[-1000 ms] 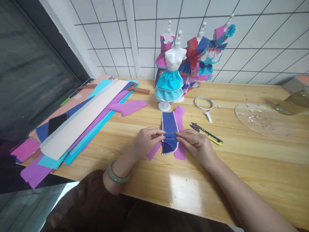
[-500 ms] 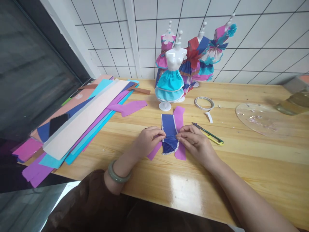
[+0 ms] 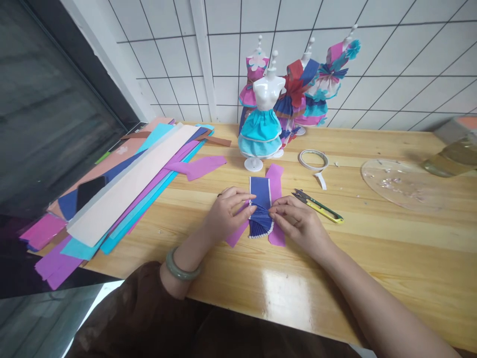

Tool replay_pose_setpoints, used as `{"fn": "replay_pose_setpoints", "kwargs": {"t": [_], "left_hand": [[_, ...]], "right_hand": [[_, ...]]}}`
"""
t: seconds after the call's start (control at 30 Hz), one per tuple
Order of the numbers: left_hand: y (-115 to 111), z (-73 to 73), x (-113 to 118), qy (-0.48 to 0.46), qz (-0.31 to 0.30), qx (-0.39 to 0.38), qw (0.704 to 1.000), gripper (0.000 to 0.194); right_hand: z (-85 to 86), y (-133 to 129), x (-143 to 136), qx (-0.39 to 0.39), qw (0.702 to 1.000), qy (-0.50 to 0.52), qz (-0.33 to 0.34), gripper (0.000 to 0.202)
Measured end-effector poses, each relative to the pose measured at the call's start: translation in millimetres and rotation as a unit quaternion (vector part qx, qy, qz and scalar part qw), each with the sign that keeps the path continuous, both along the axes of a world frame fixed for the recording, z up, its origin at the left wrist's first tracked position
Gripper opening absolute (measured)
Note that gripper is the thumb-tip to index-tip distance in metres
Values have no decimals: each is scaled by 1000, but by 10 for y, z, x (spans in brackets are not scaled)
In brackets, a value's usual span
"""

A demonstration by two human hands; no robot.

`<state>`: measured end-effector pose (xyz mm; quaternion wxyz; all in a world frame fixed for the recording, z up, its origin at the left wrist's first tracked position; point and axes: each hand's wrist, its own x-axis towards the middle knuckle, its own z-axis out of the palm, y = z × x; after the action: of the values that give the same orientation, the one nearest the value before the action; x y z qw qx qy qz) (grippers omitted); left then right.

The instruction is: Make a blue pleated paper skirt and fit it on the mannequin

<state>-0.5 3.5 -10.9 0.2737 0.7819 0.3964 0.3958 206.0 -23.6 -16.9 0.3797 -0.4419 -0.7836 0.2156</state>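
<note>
Left of centre frame, the left hand (image 3: 223,214) pinches the dark blue pleated crepe-paper strip (image 3: 261,209) lying on a purple paper piece (image 3: 276,206); the right hand (image 3: 298,221) pinches its other side, gathering pleats flat on the wooden table (image 3: 335,278). Green-handled snips (image 3: 317,205) lie right.

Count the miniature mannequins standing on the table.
4. A front one in a turquoise skirt, a pink-dressed one behind it to the left, a red-and-blue one and a pink-and-teal one to the right. More may be hidden behind.
</note>
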Motion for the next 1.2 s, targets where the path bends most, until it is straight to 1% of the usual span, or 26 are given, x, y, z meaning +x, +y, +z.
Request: {"fn": "replay_pose_setpoints", "kwargs": {"t": [0.07, 0.13, 0.2, 0.27, 0.37, 0.67, 0.83, 0.9, 1.07, 1.2], "left_hand": [[-5, -2, 4, 47, -7, 74, 996, 35], [-6, -20, 15, 90, -29, 125, 988, 41], [-1, -47, 30, 117, -50, 146, 981, 34], [7, -75, 43, 127, -55, 154, 978, 23], [21, -106, 49, 123, -47, 156, 979, 14], [27, -146, 54, 113, -51, 113, 986, 10], [13, -126, 75, 98, -45, 100, 989, 10], [7, -123, 86, 98, -50, 100, 989, 11], [6, -139, 100, 102, -56, 115, 987, 11], [14, -116, 78, 82, -57, 114, 988, 10]], "right_hand": [[1, -5, -9, 6, 1000, 1, 1, 13], [3, -14, -21, 9, 1000, 0, 1, 13], [7, -27, -35, 9, 1000, -5, 4, 14], [11, -40, -47, 9, 1000, -8, 9, 15], [9, -49, -56, 16, 1000, -10, 13, 15], [3, -42, -56, 8, 1000, 11, 11, 17], [9, -56, -73, 28, 999, -3, 15, 33], [0, -60, -82, 35, 999, -13, 18, 35], [-37, -40, -81, 45, 998, -29, 19, 19], [-31, -19, -54, 57, 998, -30, 4, 17]]}}
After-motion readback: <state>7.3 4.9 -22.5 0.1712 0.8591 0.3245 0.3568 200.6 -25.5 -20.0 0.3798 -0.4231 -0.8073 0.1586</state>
